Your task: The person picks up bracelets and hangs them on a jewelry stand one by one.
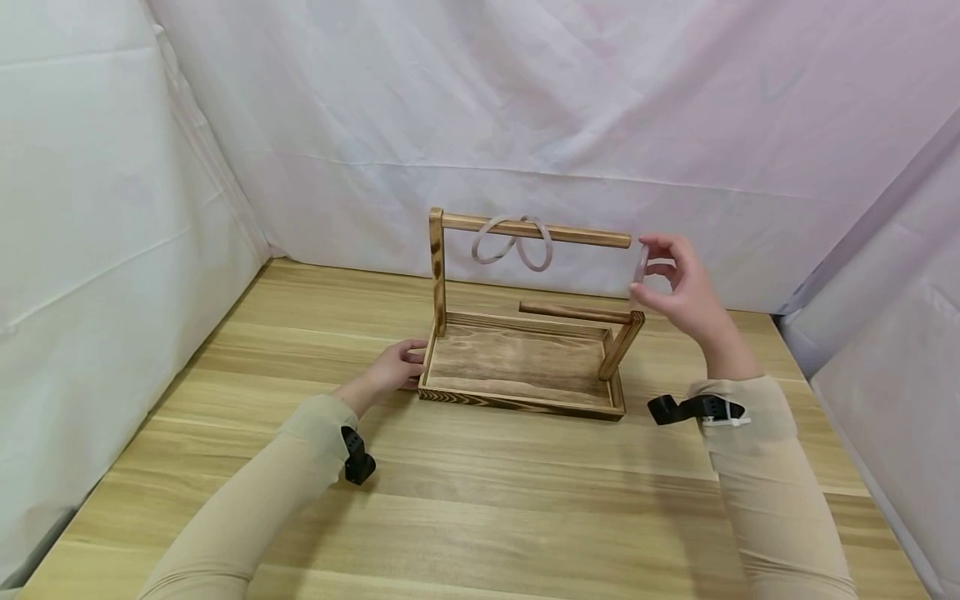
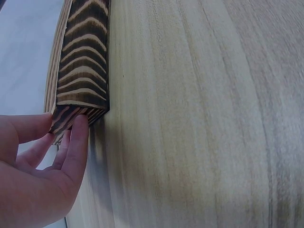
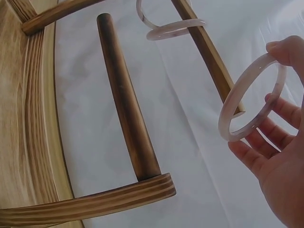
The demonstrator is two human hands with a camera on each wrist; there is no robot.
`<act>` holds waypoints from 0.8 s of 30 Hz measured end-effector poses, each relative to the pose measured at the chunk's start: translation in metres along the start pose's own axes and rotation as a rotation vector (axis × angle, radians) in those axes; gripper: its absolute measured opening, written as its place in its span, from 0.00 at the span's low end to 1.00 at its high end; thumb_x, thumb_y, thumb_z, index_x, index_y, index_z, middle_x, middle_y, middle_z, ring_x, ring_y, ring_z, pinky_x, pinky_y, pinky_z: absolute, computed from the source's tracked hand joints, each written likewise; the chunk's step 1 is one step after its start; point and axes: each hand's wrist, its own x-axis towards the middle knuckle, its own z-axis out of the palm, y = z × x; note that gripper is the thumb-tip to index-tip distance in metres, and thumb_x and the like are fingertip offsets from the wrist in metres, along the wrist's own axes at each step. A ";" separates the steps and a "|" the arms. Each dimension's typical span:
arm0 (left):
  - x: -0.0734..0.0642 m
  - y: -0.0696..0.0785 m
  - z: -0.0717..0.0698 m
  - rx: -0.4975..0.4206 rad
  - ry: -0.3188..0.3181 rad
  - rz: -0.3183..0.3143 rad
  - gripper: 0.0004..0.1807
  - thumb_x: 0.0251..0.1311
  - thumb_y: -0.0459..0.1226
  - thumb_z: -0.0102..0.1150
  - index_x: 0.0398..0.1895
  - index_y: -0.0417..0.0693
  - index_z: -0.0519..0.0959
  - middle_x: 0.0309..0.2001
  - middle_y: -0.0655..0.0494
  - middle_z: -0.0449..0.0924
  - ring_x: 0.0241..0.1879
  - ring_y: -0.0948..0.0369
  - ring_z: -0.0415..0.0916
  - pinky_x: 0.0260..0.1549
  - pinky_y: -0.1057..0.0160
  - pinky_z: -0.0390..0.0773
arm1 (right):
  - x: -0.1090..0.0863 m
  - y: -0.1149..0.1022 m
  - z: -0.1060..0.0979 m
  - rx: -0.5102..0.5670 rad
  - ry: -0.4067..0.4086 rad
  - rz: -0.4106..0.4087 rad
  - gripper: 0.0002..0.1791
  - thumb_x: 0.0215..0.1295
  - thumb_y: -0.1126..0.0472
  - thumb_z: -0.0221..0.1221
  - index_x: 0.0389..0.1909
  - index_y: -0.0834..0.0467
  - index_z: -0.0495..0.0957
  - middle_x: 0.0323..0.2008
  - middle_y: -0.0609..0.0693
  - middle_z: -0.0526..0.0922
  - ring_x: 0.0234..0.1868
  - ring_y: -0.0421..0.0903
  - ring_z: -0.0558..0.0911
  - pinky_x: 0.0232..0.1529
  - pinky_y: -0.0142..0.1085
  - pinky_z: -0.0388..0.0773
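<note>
A wooden bracelet stand [image 1: 521, 408] has a shallow tray base, a high rod and a lower rod, each carried by its own post. Two pale, marbled bangles [image 1: 538, 265] hang on the high rod [image 1: 592, 236]. My right hand [image 1: 686, 292] pinches another pale bangle [image 3: 232, 107] between thumb and fingertips at that rod's free end. The right wrist view shows the rod's tip seen against the ring's opening; whether it is inside, I cannot tell. My left hand [image 1: 390, 367] holds the left end of the tray, fingertips and thumb against the patterned wood [image 2: 83, 61].
The stand rests on a light wood-grain table [image 1: 480, 500]. White cloth [image 1: 375, 125] hangs behind it and at both sides. The lower rod [image 3: 126, 99] points left from a short slanted post [image 1: 621, 346] on the right. A black wrist camera [image 1: 662, 409] juts out near the tray's right corner.
</note>
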 end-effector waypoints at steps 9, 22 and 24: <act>0.000 -0.001 0.000 -0.010 -0.004 0.003 0.29 0.68 0.27 0.41 0.71 0.36 0.51 0.63 0.31 0.62 0.58 0.41 0.69 0.52 0.51 0.75 | 0.005 0.004 -0.004 0.050 0.018 0.032 0.31 0.53 0.82 0.53 0.55 0.53 0.67 0.48 0.44 0.66 0.48 0.41 0.68 0.48 0.21 0.69; -0.001 0.002 0.000 -0.008 0.007 -0.012 0.28 0.68 0.26 0.40 0.71 0.37 0.52 0.62 0.32 0.63 0.57 0.42 0.69 0.49 0.54 0.76 | 0.015 0.010 -0.012 0.019 0.037 0.106 0.28 0.56 0.78 0.55 0.57 0.56 0.66 0.48 0.42 0.66 0.48 0.39 0.68 0.48 0.20 0.69; -0.002 0.002 0.000 -0.007 0.005 -0.012 0.28 0.68 0.26 0.40 0.71 0.37 0.52 0.62 0.31 0.63 0.57 0.41 0.69 0.49 0.53 0.76 | 0.016 0.010 -0.012 0.028 0.034 0.108 0.28 0.56 0.78 0.55 0.58 0.57 0.66 0.48 0.42 0.66 0.48 0.39 0.68 0.48 0.20 0.69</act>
